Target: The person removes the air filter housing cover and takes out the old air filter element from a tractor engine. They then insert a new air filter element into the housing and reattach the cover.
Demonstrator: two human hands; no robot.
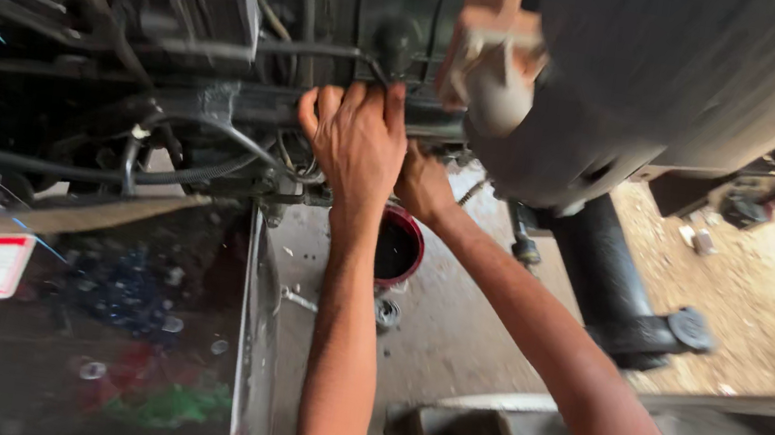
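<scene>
Both hands work under the greasy underside of a vehicle. The left hand (pixel 355 138) is clenched around a dark horizontal rod (pixel 280 47) at about twelve o'clock of the view, fingers curled over it. The right hand (pixel 423 187) sits just at its four o'clock, touching the left wrist; whether it grips anything I cannot tell, its fingers being hidden. Judged from the grip, steadiness matters here: keep the left wrist straight and pull evenly so greasy fingers do not slip. A red-rimmed pot of dark oil (pixel 396 249) stands on the concrete floor (pixel 453 326) at six o'clock, directly below the hands, apart from them.
</scene>
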